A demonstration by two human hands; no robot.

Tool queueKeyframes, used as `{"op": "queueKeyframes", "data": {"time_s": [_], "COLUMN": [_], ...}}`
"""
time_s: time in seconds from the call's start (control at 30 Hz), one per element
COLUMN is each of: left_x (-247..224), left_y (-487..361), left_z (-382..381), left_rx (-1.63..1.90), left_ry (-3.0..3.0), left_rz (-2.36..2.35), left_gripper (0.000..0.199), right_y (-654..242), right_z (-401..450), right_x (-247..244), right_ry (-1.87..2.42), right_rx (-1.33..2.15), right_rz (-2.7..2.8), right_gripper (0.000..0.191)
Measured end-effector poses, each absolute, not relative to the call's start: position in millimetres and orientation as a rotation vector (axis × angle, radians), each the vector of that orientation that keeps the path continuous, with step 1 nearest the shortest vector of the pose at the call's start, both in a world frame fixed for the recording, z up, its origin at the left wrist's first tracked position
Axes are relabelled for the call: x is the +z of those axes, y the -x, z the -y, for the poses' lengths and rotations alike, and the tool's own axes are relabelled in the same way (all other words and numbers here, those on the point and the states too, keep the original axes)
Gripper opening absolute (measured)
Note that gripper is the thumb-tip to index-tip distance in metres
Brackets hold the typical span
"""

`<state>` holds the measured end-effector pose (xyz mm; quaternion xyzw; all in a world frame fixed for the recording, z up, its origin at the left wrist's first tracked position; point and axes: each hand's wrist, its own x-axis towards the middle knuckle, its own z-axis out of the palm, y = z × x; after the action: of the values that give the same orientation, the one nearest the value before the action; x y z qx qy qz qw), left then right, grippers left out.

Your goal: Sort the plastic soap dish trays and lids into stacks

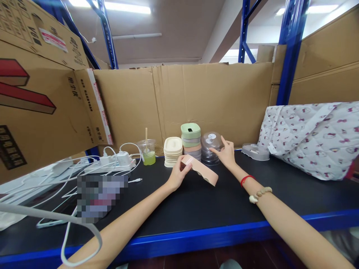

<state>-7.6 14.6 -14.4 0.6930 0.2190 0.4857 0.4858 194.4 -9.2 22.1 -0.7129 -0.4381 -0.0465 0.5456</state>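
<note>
In my left hand (179,175) is a pale pink plastic piece (200,170) with a wavy lower edge, pinched near its left end and tilted down to the right above the black tabletop. My right hand (226,152) grips the right side of a stack of clear brownish dome covers (212,142), thumb in front and fingers behind. A round label sits on the top dome. Just left of the domes stands a pile of green, grey and pink square frames (191,136). Beside that is a stack of cream square lids (172,149).
A cup with green drink and a straw (149,157) stands left of the stacks. White cables and a power strip (112,166) spread over the left side. A clear tray (255,152) and a patterned quilted bag (311,138) lie right. Cardboard (126,101) walls the back.
</note>
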Motion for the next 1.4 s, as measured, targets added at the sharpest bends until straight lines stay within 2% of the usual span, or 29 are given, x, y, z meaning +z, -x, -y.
{"op": "queueKeyframes", "data": {"time_s": [0.1, 0.2, 0.33, 0.53, 0.67, 0.83, 0.93, 1.0, 1.1, 1.27, 1.4], "left_x": [-14.5, -13.9, -12.0, -8.5, -9.4, -3.7, 2.1, 4.9, 7.4, 9.8, 13.9], "left_y": [7.6, 7.9, 9.4, 9.9, 6.7, 9.7, 14.2, 16.4, 17.8, 19.0, 22.0], "left_z": [-13.0, -11.5, -9.0, -6.7, -16.4, -24.0, -22.5, -21.6, -21.3, -19.9, -23.8], "left_rx": [1.183, 1.174, 1.156, 1.135, 1.167, 1.307, 1.369, 1.372, 1.324, 1.254, 1.261], "left_ry": [-1.693, -1.678, -1.678, -1.665, -1.371, -1.105, -1.142, -1.186, -1.231, -1.234, -1.136], "left_rz": [-0.532, -0.529, -0.554, -0.595, -0.628, -0.567, -0.534, -0.532, -0.541, -0.565, -0.54], "left_gripper": [0.045, 0.045, 0.045, 0.051, 0.051, 0.051, 0.057, 0.056, 0.053, 0.058, 0.05], "right_y": [-198.4, -205.2, -213.2, -201.0, -186.1, -161.5, -141.4, -132.2, -129.2, -131.7, -130.6], "right_z": [2.7, -2.5, -7.0, 5.6, 19.1, 19.5, 16.8, 17.1, 20.1, 20.6, 21.2], "right_x": [17.3, 11.5, 4.0, 11.1, 28.0, 28.3, 18.3, 13.6, 11.5, 10.9, 15.0], "right_ry": [1.632, 1.557, 1.547, 1.712, 1.648, 1.296, 1.059, 0.996, 1.009, 1.037, 0.904], "right_rx": [-0.011, 0.129, 0.2, -0.034, -0.151, 0.239, 0.518, 0.695, 0.921, 1.055, 1.095], "right_rz": [1.135, 1.278, 1.404, 1.325, 1.276, 1.625, 1.725, 1.742, 1.717, 1.535, 1.424], "right_gripper": [0.103, 0.106, 0.087, 0.061, 0.045, 0.046, 0.056, 0.064, 0.062, 0.057, 0.063]}}
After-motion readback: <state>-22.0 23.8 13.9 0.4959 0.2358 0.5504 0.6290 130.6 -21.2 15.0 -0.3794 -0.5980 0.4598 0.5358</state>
